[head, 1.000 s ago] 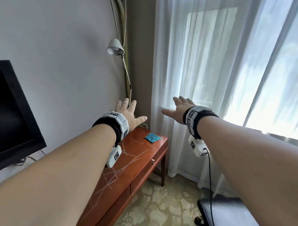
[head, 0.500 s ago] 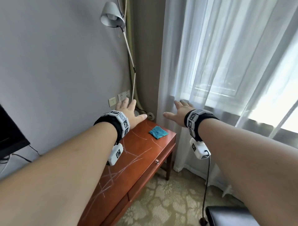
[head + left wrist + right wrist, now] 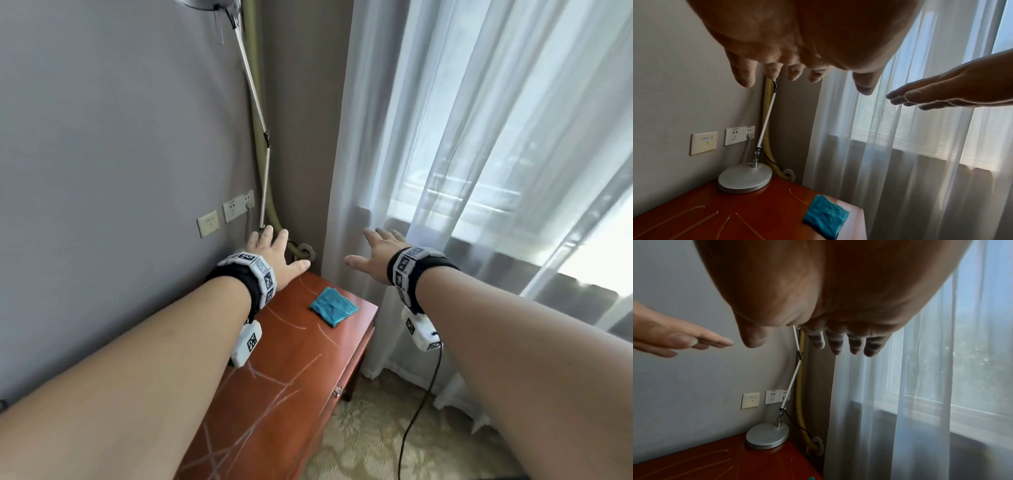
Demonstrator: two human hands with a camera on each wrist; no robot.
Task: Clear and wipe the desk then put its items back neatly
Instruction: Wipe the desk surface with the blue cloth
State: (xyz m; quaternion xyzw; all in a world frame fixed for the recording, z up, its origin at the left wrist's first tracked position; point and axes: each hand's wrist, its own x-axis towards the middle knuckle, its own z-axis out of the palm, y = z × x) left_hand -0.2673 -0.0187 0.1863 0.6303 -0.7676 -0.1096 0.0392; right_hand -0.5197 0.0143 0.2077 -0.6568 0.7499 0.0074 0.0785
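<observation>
- A reddish-brown wooden desk (image 3: 294, 373), glossy and crossed by pale scratch-like streaks, is standing against a grey wall, with a small metal knob showing on its drawer front.
- A teal cleaning cloth (image 3: 334, 306), folded into a rough square with a nubby, towel-like weave, is lying flat near the desk's far right corner, at about 1 o'clock from the desk's centre in the head view.
- A desk lamp (image 3: 745, 179) is sitting at the desk's far end, at about 10 o'clock from the cloth in the left wrist view; its round silver base is ribbed and matte, and its thin jointed metal arm is rising along the wall.
- The left hand (image 3: 274, 255) is hovering palm down above the far end of the desk, fingers straight and slightly spread, thumb out to the side, holding and touching nothing.
- The right hand (image 3: 376, 255) is hovering level with it, just in front of the sheer white curtain (image 3: 479, 171), fingers extended and close together, thumb angled toward the left hand; whether the fingertips are brushing the fabric cannot be told.
- Cream wall sockets (image 3: 236, 209) are sitting at 11 o'clock from the left hand, one with a grey plug in it.
</observation>
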